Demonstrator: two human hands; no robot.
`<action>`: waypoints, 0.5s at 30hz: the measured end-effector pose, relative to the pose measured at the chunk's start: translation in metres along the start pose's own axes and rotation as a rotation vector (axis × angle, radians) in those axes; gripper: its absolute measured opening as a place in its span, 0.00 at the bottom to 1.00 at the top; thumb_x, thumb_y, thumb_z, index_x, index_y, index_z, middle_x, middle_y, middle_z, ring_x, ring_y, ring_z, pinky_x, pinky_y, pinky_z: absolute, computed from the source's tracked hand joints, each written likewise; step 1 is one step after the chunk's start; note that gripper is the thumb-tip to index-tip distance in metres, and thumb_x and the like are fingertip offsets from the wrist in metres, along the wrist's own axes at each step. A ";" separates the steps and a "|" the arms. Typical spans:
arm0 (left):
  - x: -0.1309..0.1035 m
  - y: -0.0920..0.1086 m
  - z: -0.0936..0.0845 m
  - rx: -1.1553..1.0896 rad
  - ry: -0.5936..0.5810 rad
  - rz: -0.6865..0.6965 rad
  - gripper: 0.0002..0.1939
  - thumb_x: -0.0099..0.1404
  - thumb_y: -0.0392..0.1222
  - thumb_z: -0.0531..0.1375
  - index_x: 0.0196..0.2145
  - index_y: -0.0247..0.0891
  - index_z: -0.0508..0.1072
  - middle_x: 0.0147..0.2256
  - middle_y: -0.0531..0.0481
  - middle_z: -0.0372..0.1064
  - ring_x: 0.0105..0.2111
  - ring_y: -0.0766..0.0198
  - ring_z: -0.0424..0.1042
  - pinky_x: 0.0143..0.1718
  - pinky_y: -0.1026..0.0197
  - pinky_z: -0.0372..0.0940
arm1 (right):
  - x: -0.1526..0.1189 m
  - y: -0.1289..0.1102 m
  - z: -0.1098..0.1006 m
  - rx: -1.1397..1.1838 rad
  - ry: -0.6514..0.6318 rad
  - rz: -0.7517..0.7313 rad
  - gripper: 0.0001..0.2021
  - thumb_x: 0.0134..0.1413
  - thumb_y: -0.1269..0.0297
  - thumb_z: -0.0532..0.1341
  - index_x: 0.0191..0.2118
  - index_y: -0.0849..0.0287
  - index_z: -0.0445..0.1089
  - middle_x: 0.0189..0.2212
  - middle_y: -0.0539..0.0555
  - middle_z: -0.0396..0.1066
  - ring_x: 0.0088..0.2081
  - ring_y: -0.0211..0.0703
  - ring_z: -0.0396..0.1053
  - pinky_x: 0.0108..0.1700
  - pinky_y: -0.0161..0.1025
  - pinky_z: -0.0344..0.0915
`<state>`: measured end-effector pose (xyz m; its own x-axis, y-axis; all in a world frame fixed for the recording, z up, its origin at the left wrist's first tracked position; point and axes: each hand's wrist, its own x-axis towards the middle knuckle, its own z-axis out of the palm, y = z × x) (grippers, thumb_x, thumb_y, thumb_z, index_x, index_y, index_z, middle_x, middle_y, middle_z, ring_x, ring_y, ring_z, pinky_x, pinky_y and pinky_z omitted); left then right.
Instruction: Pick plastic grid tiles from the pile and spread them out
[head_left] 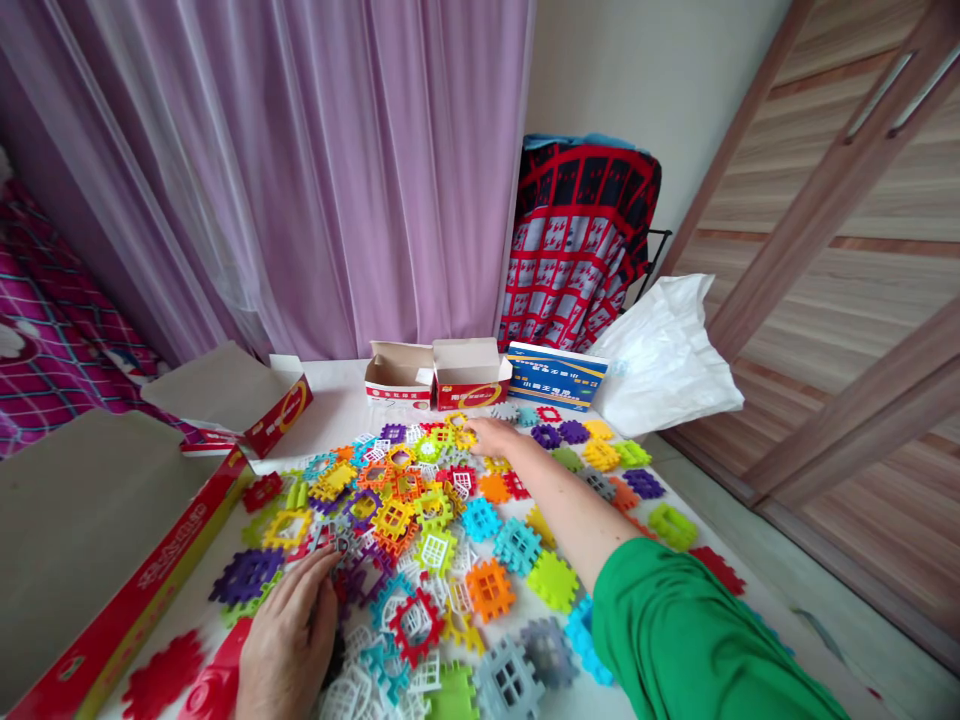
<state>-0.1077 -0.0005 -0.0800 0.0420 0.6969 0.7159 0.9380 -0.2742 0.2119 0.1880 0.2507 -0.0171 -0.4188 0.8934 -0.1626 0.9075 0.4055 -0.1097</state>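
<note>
A loose pile of colourful plastic interlocking blocks with notched edges covers the middle of the table. My right hand reaches to the far side of the pile, its fingers closed at a yellow window-frame block; the fingertips are partly hidden. At the near left edge of the pile rests my left hand, fingers loosely bent and thumb apart, nothing seen in it. Its fingertips are by a greyish block, and a red plastic piece lies beside it. A purple block is just to its left.
Open cardboard boxes stand at the left and far left. Two small red-and-white boxes and a blue box line the back. A white plastic bag sits back right. Separate blocks, like a lime one, spread along the right.
</note>
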 end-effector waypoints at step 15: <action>-0.004 -0.008 0.003 -0.026 -0.015 -0.012 0.16 0.68 0.48 0.52 0.48 0.44 0.72 0.43 0.46 0.77 0.40 0.56 0.78 0.43 0.56 0.72 | -0.114 0.156 -0.048 -0.119 0.052 0.270 0.29 0.44 0.71 0.66 0.56 0.57 0.67 0.54 0.60 0.68 0.53 0.51 0.68 0.52 0.39 0.64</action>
<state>-0.1143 0.0010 -0.0871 0.0363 0.7102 0.7030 0.9291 -0.2830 0.2380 0.3788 0.2217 0.0311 -0.1626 0.9794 -0.1194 0.9845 0.1691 0.0467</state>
